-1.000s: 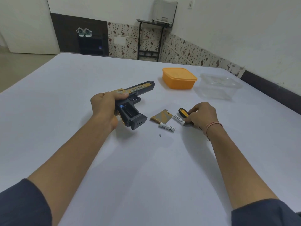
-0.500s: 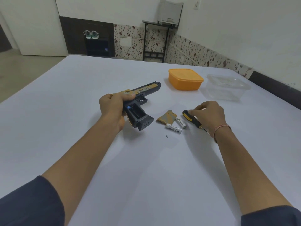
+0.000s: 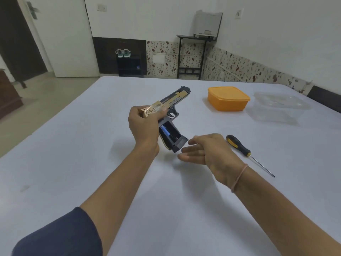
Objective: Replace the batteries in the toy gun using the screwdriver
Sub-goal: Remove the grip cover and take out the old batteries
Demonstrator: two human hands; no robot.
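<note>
My left hand (image 3: 144, 126) grips the black and gold toy gun (image 3: 171, 111) at the rear of its slide and holds it above the table, barrel pointing away. The grip's battery compartment (image 3: 168, 133) is open toward me, and a blue battery shows inside. My right hand (image 3: 204, 152) hovers just right of the grip's base with its fingers straight and holds nothing. The black and yellow screwdriver (image 3: 239, 147) lies on the table to the right of that hand. The loose batteries and the cover are hidden behind my right hand.
An orange lidded box (image 3: 227, 98) and a clear plastic container (image 3: 276, 106) stand at the back right of the white table (image 3: 92, 145). Beyond the far edge are a small black stand and a shelf with shoes.
My right hand let go of the screwdriver, which now lies on the table, and moved left toward the gun's grip with straight fingers. The gun is tilted more upright. The view shifted.
</note>
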